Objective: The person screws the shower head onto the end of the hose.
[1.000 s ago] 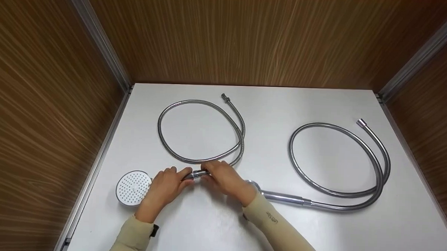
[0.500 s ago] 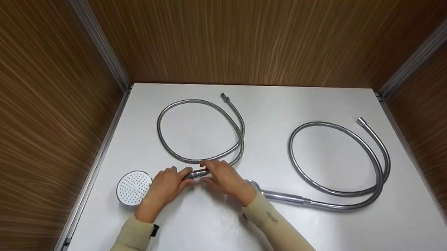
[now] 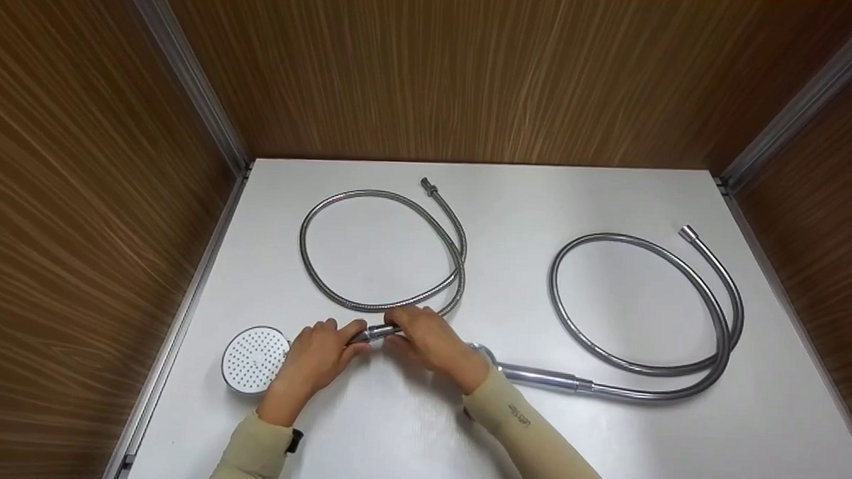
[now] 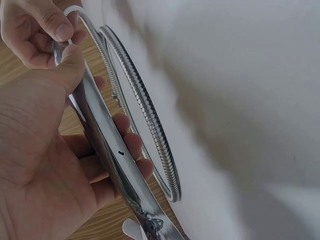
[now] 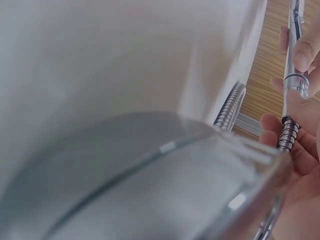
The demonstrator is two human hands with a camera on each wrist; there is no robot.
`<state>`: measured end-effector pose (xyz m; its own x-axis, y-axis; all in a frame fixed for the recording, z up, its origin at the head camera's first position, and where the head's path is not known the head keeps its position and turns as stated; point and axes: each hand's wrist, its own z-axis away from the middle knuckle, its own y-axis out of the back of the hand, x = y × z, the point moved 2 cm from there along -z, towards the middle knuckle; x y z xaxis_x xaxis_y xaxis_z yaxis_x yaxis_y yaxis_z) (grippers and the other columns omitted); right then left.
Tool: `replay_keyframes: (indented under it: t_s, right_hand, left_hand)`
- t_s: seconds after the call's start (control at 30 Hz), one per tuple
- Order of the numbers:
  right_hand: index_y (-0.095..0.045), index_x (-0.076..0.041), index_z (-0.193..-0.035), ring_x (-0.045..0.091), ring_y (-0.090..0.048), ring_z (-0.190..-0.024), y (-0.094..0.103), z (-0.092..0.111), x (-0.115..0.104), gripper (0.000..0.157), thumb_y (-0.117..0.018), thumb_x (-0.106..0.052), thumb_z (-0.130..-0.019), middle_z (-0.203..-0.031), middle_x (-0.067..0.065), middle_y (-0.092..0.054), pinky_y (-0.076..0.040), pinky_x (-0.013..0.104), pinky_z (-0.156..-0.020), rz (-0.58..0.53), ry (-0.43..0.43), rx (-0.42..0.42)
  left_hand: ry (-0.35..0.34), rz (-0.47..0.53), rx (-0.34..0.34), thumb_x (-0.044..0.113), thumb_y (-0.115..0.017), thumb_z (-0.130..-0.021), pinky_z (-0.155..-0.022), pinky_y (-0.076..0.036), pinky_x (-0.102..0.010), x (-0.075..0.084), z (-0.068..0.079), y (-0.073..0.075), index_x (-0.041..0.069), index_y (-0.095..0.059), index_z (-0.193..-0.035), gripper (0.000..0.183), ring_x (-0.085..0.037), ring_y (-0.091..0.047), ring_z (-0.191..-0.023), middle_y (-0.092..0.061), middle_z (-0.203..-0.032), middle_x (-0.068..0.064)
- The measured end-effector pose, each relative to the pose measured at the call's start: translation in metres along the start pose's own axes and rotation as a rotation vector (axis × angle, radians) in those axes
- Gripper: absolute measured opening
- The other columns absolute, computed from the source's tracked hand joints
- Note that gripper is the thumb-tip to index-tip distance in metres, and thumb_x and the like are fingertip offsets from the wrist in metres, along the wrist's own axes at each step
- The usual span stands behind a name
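Observation:
A chrome hand shower point(image 3: 254, 360) with a white, dotted spray face points face-up at the left of the head view. My left hand point(image 3: 315, 356) grips its handle point(image 4: 112, 132), thumb along the top and fingers curled beneath. At the handle's end, my right hand point(image 3: 429, 339) pinches the chrome hose connector point(image 3: 382, 331) between thumb and fingers. The ribbed metal shower hose point(image 3: 302, 246) runs out from under the right fingers and lies in a loop behind both hands. Handle and connector meet in line in the right wrist view.
A second chrome hand shower point(image 3: 541, 377) lies right of my right forearm, its head partly hidden by it. Its smooth grey hose point(image 3: 553, 279) coils on the white table point(image 3: 510, 271). Wood-patterned panels point(image 3: 432, 69) enclose the back and both sides.
My right fingers shift slightly around the connector. The left hand, both hand showers and the hoses keep their places.

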<state>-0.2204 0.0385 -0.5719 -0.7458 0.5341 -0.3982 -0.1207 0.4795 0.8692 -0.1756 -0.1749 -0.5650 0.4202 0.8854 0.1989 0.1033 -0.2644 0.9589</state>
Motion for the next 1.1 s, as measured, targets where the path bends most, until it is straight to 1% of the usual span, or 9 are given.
replay_keyframes:
  t_s: [0.2, 0.37, 0.53, 0.7, 0.83, 1.1]
  right_hand:
    - [-0.065, -0.008, -0.117, 0.023, -0.069, -0.093, -0.0002, 0.0003, -0.0005, 0.02, -0.068, -0.021, -0.103, -0.104, 0.005, -0.074, -0.055, 0.037, -0.081, 0.014, -0.015, -0.025]
    - [-0.066, -0.008, -0.119, 0.023, -0.069, -0.094, -0.0007, -0.0002, -0.0004, 0.021, -0.066, -0.024, -0.105, -0.105, 0.005, -0.074, -0.054, 0.037, -0.084, 0.016, -0.037, -0.045]
    - [-0.065, -0.007, -0.121, 0.024, -0.071, -0.092, 0.0003, -0.0012, -0.0015, 0.026, -0.07, -0.024, -0.102, -0.104, 0.007, -0.075, -0.057, 0.04, -0.086, 0.015, -0.036, -0.023]
    - [-0.059, -0.008, -0.119, 0.025, -0.07, -0.086, -0.0007, -0.002, -0.0023, 0.03, -0.077, -0.02, -0.097, -0.098, 0.008, -0.075, -0.057, 0.039, -0.08, 0.034, -0.042, -0.013]
    - [-0.059, -0.01, -0.114, 0.025, -0.07, -0.086, -0.0007, -0.0028, -0.0019, 0.026, -0.076, -0.018, -0.097, -0.096, 0.006, -0.074, -0.056, 0.038, -0.079, 0.02, -0.049, -0.024]
    - [-0.064, -0.008, -0.114, 0.023, -0.069, -0.087, -0.002, -0.0007, 0.0007, 0.019, -0.072, -0.02, -0.1, -0.099, 0.005, -0.073, -0.056, 0.038, -0.081, 0.002, -0.032, -0.023]
  left_hand:
    - [-0.004, -0.003, 0.006, 0.041, -0.072, -0.095, -0.057, -0.048, -0.051, -0.0018, 0.0001, -0.0016, 0.021, -0.064, -0.122, 0.035, -0.037, -0.057, -0.06, -0.053, -0.07, -0.015]
    - [-0.004, 0.004, 0.0, 0.041, -0.072, -0.095, -0.058, -0.048, -0.05, -0.0021, 0.0003, -0.0015, 0.021, -0.064, -0.122, 0.034, -0.036, -0.057, -0.061, -0.053, -0.07, -0.014]
    - [-0.003, 0.009, -0.007, 0.04, -0.072, -0.095, -0.06, -0.048, -0.051, -0.0015, 0.0009, -0.0008, 0.02, -0.064, -0.122, 0.034, -0.036, -0.057, -0.062, -0.053, -0.071, -0.014]
    - [-0.003, 0.011, 0.002, 0.04, -0.071, -0.096, -0.06, -0.049, -0.051, -0.0008, 0.0012, -0.0005, 0.02, -0.065, -0.122, 0.033, -0.036, -0.058, -0.062, -0.055, -0.072, -0.015]
    - [-0.005, 0.007, 0.009, 0.039, -0.072, -0.096, -0.059, -0.048, -0.051, -0.0002, 0.0017, -0.0006, 0.021, -0.066, -0.122, 0.033, -0.035, -0.057, -0.062, -0.055, -0.071, -0.014]
    - [-0.009, -0.008, 0.003, 0.04, -0.071, -0.097, -0.06, -0.049, -0.051, -0.0008, 0.002, -0.0024, 0.02, -0.066, -0.123, 0.034, -0.035, -0.057, -0.062, -0.055, -0.072, -0.015]
